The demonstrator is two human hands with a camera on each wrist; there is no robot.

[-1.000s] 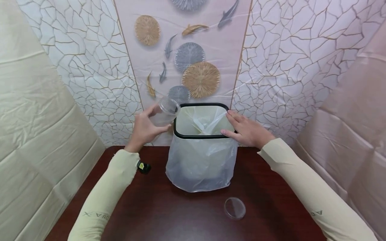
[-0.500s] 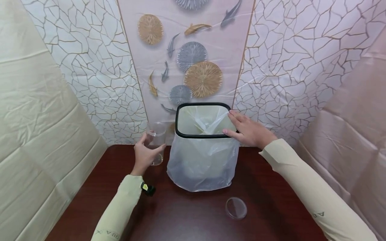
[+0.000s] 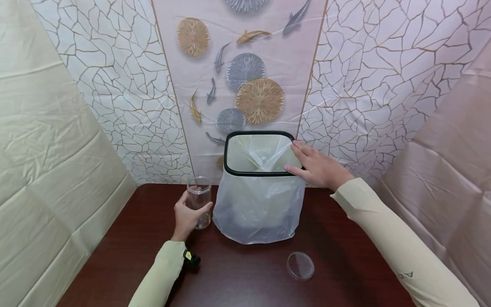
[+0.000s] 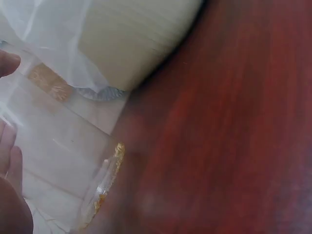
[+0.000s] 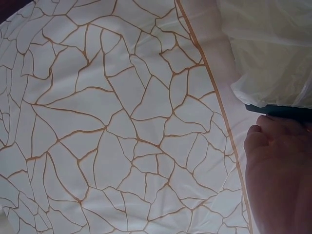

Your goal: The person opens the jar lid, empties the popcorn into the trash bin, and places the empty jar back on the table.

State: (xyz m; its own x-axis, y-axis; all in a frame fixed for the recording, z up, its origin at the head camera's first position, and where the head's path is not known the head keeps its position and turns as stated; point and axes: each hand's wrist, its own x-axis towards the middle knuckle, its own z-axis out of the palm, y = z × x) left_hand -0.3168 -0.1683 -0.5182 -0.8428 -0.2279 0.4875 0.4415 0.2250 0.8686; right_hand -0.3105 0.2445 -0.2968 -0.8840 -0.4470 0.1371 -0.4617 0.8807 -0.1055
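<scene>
My left hand grips a clear jar round its side, thumb toward the bin. The jar stands upright with its mouth uppermost, low over the left part of the table. In the left wrist view, yellowish bits line the bottom edge of the clear jar. My right hand rests on the right side of a trash bin's black rim, fingers extended, thumb at the front. A translucent white bag lines the bin and hangs down outside it. In the right wrist view, fingertips touch the dark rim.
A round clear lid lies on the dark red-brown table, in front of the bin and to its right. Behind the table hangs a patterned wall cloth. Beige cloth panels close in both sides.
My left hand has brought the jar from a tilt at the bin's left rim down and toward me, turning it upright. The right hand stays on the rim; the lid has not moved.
</scene>
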